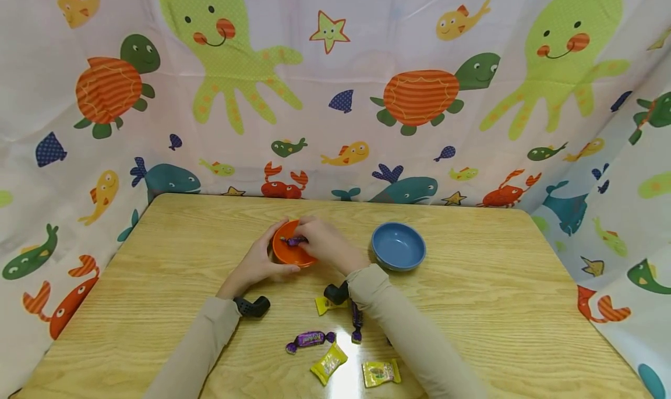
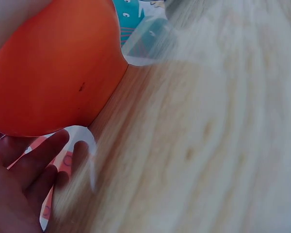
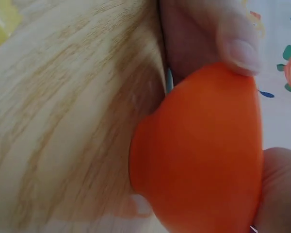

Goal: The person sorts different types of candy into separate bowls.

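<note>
My left hand [image 1: 257, 262] holds the orange bowl [image 1: 301, 260] from its left side, thumb at the near wall and fingers at the far side. In the left wrist view its fingers [image 2: 43, 158] lie against the wall of the bowl [image 2: 63, 63]. Reaching in from the right, my right hand [image 1: 326, 243] pinches a purple-wrapped candy [image 1: 292, 242] inside the bowl; its fingertips are partly hidden. The right wrist view shows the bowl's outside [image 3: 203, 155], with the left thumb [image 3: 240, 51] on its rim and part of my right hand [image 3: 281, 189] at the opening.
A blue bowl [image 1: 398, 246] stands to the right. Nearer me lie purple-wrapped candies [image 1: 311, 339] [image 1: 356, 323] and yellow-wrapped candies [image 1: 329, 363] [image 1: 380, 373] [image 1: 329, 304]; the right arm partly covers some. A sea-animal curtain [image 1: 335, 125] borders the wooden table [image 1: 472, 306].
</note>
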The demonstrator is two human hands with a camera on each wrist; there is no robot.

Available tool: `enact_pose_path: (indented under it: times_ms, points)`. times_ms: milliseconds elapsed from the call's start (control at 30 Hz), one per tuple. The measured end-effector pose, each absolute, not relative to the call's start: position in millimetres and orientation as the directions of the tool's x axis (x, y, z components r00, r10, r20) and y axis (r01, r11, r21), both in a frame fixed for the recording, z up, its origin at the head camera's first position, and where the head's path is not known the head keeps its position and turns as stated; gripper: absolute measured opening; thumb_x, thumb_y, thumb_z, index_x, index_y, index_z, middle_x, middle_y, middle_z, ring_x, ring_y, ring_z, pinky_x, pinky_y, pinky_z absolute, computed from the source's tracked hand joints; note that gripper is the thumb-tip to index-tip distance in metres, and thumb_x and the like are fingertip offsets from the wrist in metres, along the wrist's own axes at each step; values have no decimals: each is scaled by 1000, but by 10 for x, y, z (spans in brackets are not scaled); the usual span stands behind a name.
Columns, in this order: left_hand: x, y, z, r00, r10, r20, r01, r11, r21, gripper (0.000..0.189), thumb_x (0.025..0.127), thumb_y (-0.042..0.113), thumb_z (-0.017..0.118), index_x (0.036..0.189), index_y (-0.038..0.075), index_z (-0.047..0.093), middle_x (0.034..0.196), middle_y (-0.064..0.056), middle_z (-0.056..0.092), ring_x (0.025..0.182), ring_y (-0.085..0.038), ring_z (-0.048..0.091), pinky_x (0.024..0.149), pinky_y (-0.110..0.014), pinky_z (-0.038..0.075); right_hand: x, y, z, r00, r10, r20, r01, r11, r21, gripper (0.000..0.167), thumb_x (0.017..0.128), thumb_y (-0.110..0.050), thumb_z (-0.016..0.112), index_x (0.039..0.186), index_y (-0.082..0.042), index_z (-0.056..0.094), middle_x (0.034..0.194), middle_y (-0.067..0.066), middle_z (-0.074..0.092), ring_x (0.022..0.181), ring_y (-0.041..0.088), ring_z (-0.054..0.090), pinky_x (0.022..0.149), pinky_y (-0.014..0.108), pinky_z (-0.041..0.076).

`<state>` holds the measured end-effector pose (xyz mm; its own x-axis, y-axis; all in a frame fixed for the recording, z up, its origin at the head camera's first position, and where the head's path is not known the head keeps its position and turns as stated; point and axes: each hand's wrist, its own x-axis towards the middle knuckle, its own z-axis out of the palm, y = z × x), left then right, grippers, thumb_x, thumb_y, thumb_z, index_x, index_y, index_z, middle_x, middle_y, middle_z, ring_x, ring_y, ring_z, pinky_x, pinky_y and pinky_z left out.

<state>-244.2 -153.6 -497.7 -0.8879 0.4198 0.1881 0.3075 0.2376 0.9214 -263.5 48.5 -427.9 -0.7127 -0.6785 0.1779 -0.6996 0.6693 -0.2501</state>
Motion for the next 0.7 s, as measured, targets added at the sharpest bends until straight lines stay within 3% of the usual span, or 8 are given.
enact_pose_path:
  times_ms: [233,500,700]
  points:
    - [-2459,-1531,-4992,-884,421,204,324,235,916,106,73,24,91,157,10,27,155,-5,38,141,-26,36,117,-53,23,-2627,401,-4309,-741,-663,101,-669,720,-184,13,89,-3,71,96,-11,79,95,1,67,88,14,63,81,24,53]
    - [-2471,-1529,-5006,-875,426,229,345,218,913,104,73,21,90,156,10,29,153,-5,41,139,-26,38,116,-53,25,-2628,373,-4304,-748,-659,81,-659,722,-211,16,86,2,71,93,-10,78,92,0,67,86,13,63,81,24,53]
    - [-2462,-1542,-5019,-886,414,208,322,226,920,105,73,22,91,157,13,28,154,-4,38,140,-26,36,117,-54,23,-2577,401,-4211,-743,-663,91,-661,708,-250,16,88,0,71,101,-7,77,99,4,69,93,17,63,87,27,53]
